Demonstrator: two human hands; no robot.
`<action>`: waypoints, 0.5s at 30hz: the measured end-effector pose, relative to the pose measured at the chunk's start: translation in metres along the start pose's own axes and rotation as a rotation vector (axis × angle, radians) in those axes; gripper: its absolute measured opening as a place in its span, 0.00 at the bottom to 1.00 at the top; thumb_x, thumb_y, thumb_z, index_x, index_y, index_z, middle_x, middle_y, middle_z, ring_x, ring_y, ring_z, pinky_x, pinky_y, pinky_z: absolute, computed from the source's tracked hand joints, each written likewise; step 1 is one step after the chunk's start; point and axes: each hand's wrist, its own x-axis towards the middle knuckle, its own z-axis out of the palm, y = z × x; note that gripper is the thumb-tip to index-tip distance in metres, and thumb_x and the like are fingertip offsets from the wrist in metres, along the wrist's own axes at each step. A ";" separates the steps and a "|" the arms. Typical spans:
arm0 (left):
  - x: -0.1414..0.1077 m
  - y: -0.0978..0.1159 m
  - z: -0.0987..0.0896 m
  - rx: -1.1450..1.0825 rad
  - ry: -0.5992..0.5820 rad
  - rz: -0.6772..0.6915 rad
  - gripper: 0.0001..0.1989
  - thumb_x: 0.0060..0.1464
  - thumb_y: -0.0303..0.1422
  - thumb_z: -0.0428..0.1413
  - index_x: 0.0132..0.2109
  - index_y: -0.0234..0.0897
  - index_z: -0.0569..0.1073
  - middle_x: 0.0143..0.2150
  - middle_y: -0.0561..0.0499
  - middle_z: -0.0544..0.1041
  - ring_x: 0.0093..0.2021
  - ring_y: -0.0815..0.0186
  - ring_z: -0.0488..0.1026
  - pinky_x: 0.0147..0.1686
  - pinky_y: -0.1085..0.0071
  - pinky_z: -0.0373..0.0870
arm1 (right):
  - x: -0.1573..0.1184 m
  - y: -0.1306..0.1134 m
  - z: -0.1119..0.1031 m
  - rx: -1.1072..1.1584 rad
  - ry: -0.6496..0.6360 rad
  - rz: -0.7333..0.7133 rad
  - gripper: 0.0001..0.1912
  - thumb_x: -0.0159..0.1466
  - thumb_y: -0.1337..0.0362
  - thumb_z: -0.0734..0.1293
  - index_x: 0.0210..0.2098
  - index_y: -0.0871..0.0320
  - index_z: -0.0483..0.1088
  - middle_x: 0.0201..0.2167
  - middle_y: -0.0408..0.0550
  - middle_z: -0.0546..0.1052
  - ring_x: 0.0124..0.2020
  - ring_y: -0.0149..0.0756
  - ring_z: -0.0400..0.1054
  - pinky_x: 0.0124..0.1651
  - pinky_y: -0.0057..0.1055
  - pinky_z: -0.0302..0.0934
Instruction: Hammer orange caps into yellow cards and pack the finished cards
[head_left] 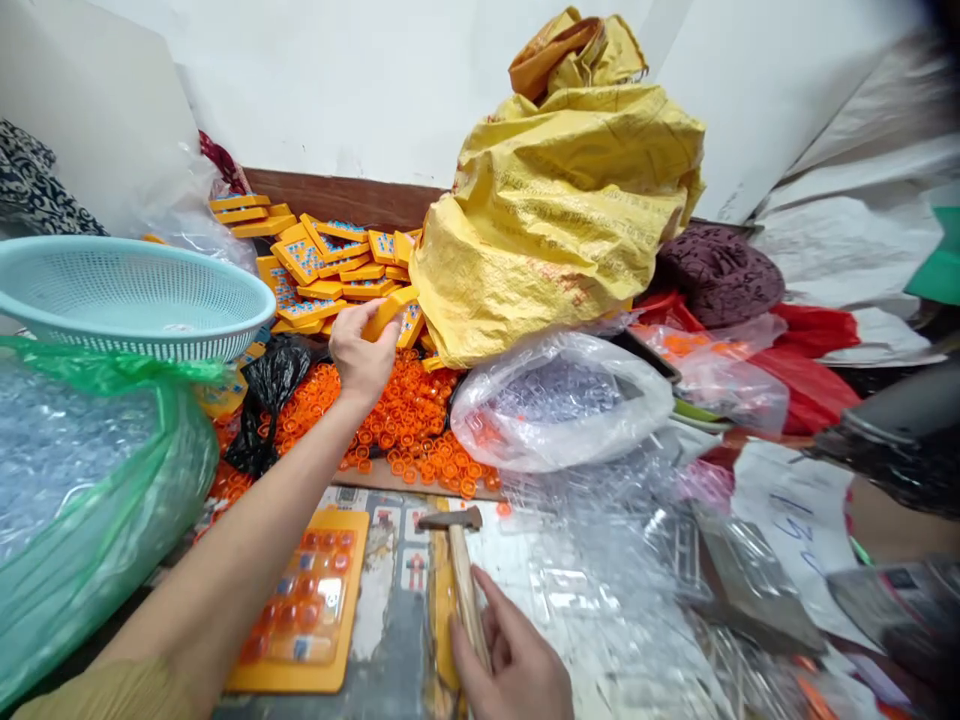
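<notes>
My left hand (363, 350) reaches to the back and grips the edge of a square yellow-orange plastic panel (388, 308) at the front of a pile. The piled panels (300, 255) carry small blue pieces. In my right hand (517, 655) is a hammer (463, 560), held by its wooden handle, its metal head pointing away from me over the work surface. Under my left forearm, partly hidden, lies a yellow-orange tray (341, 610) with rows of red-orange domed pieces and clear plastic over them. Beside the hammer a narrow yellow strip (444, 620) is partly covered by my right hand.
Loose orange rings (420, 420) are heaped behind the work surface. A light blue basket (135, 290) and a green bag (180, 470) of clear pieces stand left. A large yellow sack (562, 220) rises behind an open white bag (487, 440). Clear plastic parts (600, 560) spread right.
</notes>
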 end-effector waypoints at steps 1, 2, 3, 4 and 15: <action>-0.016 0.012 -0.017 -0.017 0.001 0.120 0.13 0.52 0.33 0.56 0.44 0.33 0.76 0.40 0.46 0.76 0.43 0.61 0.71 0.47 0.65 0.67 | -0.001 -0.004 -0.003 0.095 -0.003 0.043 0.26 0.57 0.53 0.64 0.50 0.61 0.73 0.19 0.41 0.66 0.18 0.31 0.63 0.23 0.26 0.62; -0.033 0.022 -0.036 -0.010 -0.013 0.234 0.12 0.51 0.32 0.57 0.43 0.36 0.77 0.38 0.47 0.75 0.42 0.61 0.71 0.45 0.63 0.68 | -0.002 -0.008 -0.007 0.203 -0.004 0.089 0.28 0.56 0.53 0.65 0.52 0.62 0.71 0.20 0.39 0.65 0.18 0.30 0.62 0.23 0.26 0.61; -0.051 0.031 -0.055 -0.001 -0.045 0.335 0.11 0.51 0.31 0.57 0.43 0.38 0.77 0.38 0.48 0.75 0.40 0.62 0.71 0.43 0.63 0.68 | -0.003 -0.011 -0.011 0.316 0.004 0.129 0.30 0.56 0.53 0.67 0.54 0.63 0.69 0.21 0.39 0.64 0.19 0.29 0.61 0.23 0.25 0.61; -0.070 0.039 -0.075 0.002 -0.084 0.423 0.11 0.51 0.30 0.57 0.44 0.40 0.76 0.39 0.49 0.75 0.40 0.62 0.70 0.41 0.63 0.69 | -0.004 -0.014 -0.016 0.424 0.024 0.163 0.33 0.55 0.53 0.68 0.56 0.63 0.65 0.22 0.38 0.64 0.20 0.29 0.62 0.24 0.25 0.61; -0.235 0.059 -0.163 0.084 -0.466 0.553 0.07 0.54 0.25 0.55 0.41 0.35 0.75 0.36 0.45 0.77 0.38 0.57 0.69 0.39 0.57 0.68 | -0.011 -0.011 -0.043 0.770 -0.114 0.348 0.28 0.52 0.53 0.73 0.49 0.55 0.64 0.26 0.36 0.67 0.15 0.22 0.55 0.15 0.20 0.54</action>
